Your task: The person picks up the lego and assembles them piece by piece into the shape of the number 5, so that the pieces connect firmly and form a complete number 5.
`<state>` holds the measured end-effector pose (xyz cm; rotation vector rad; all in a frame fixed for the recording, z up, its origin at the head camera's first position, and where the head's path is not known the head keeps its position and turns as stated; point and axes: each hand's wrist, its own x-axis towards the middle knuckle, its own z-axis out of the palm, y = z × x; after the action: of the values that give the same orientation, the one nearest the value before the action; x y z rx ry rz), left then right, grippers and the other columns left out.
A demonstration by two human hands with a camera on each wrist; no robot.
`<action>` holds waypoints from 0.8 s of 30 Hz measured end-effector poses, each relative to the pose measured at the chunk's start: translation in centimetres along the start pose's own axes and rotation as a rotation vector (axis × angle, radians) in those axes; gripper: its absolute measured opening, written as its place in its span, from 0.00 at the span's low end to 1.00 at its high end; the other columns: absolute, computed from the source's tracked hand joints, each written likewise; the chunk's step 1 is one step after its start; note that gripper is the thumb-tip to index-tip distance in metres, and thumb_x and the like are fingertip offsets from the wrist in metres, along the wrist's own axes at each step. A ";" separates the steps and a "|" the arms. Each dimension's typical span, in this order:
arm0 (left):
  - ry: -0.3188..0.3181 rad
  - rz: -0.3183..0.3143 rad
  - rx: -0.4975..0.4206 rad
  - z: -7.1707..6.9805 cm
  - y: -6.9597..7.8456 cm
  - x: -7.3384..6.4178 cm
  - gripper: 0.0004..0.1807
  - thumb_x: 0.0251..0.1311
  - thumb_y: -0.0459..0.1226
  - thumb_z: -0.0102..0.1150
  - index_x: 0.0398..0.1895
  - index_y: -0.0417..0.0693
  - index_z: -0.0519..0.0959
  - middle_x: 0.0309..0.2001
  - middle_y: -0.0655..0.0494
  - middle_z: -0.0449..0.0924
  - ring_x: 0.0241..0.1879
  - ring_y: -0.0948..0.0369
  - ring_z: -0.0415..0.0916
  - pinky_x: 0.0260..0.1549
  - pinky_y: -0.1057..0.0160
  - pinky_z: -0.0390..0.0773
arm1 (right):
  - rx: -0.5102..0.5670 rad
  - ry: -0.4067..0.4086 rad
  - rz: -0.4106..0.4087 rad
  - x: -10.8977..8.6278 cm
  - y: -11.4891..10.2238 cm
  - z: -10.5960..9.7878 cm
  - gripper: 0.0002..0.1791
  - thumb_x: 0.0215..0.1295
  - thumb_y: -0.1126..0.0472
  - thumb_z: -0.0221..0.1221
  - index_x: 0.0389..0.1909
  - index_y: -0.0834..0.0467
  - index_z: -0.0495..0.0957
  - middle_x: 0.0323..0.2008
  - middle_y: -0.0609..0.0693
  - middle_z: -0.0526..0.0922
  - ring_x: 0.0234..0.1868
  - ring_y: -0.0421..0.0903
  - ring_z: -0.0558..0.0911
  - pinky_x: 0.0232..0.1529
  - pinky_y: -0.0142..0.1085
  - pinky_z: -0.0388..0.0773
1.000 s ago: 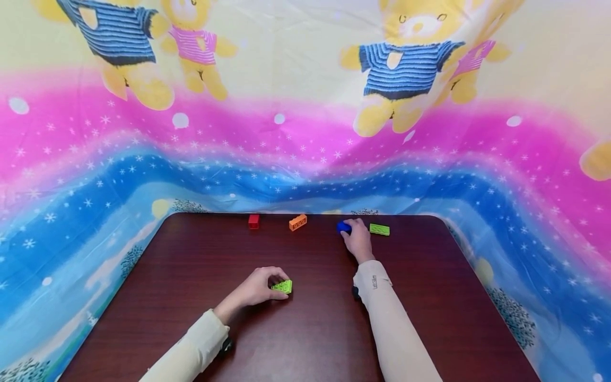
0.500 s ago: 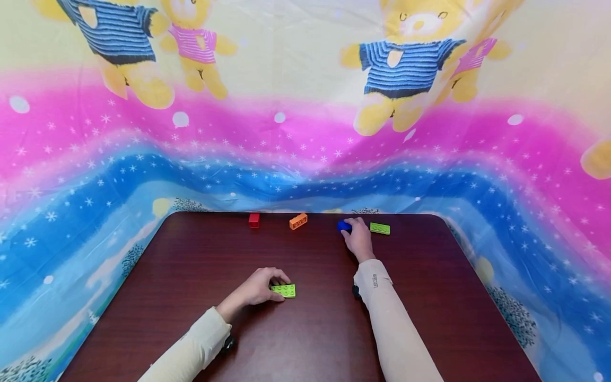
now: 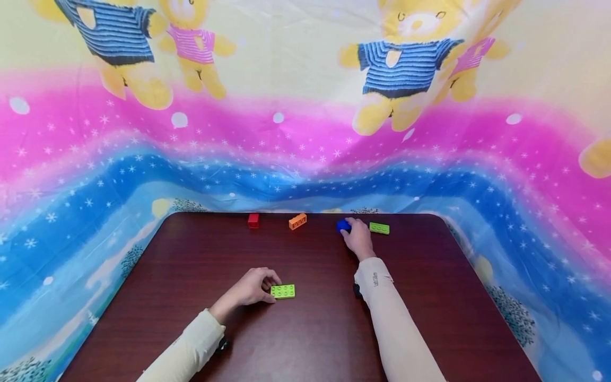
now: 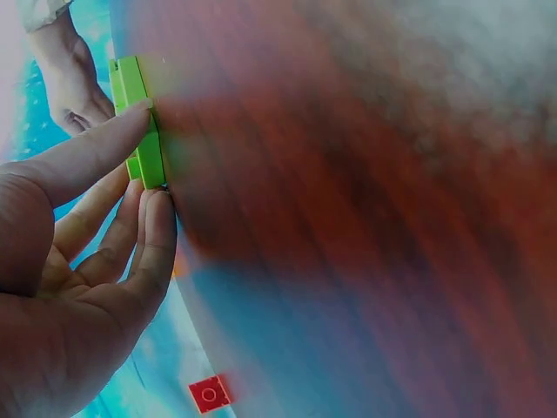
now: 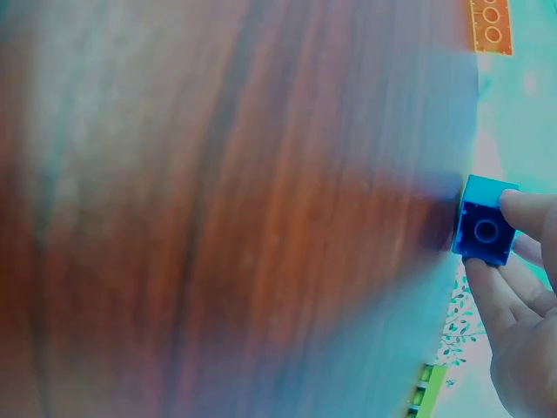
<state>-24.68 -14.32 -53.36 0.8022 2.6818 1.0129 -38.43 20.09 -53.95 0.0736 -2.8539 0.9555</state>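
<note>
On the middle of the table a light green brick lies studs up. My left hand is at its left end, thumb and fingers spread apart and loosely bent, with the whole top of the brick showing. In the left wrist view the thumb overlaps the green brick and the fingertips are right at its end. Near the far edge my right hand pinches a small blue brick between thumb and fingers. The right wrist view shows the hollow underside of that blue brick with its single round tube.
Along the far edge of the table stand a red brick and an orange brick, left of my right hand. Another green brick lies just right of that hand. A cloth printed with bears hangs behind the table.
My left hand has laid the tilted green brick flat, loosened its fingers and drawn back slightly left. The right hand stays at the blue brick.
</note>
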 end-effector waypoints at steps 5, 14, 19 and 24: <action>-0.003 0.002 0.012 0.0 -0.1 0.0 0.18 0.45 0.29 0.82 0.41 0.46 0.86 0.38 0.55 0.84 0.37 0.61 0.82 0.38 0.66 0.84 | 0.004 -0.021 -0.001 -0.1 -0.2 -0.4 0.29 0.76 0.57 0.61 0.73 0.62 0.69 0.66 0.67 0.76 0.67 0.65 0.75 0.68 0.59 0.73; -0.005 0.007 0.028 0.2 0.4 0.1 0.18 0.46 0.29 0.82 0.41 0.46 0.86 0.38 0.55 0.84 0.37 0.60 0.81 0.38 0.65 0.84 | 0.062 -0.013 -0.018 -0.4 -0.8 -1.5 0.31 0.73 0.55 0.63 0.74 0.59 0.69 0.61 0.64 0.81 0.60 0.60 0.82 0.63 0.55 0.78; -0.007 0.012 0.028 0.4 0.6 0.2 0.18 0.46 0.29 0.82 0.41 0.46 0.86 0.38 0.55 0.84 0.37 0.61 0.81 0.38 0.65 0.84 | 0.118 -0.022 -0.040 -1.2 -1.4 -2.3 0.31 0.72 0.56 0.64 0.74 0.56 0.70 0.59 0.62 0.82 0.59 0.59 0.82 0.61 0.54 0.80; -0.008 0.026 0.028 0.6 0.9 0.6 0.18 0.46 0.29 0.82 0.41 0.45 0.86 0.38 0.55 0.84 0.37 0.61 0.82 0.38 0.64 0.85 | 0.147 -0.054 -0.094 -2.2 -2.2 -3.2 0.32 0.71 0.57 0.65 0.74 0.53 0.70 0.57 0.60 0.80 0.58 0.59 0.82 0.59 0.54 0.81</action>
<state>-24.57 -13.11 -53.17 0.8468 2.6915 0.9773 -35.69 20.32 -50.39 0.2487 -2.7954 1.1582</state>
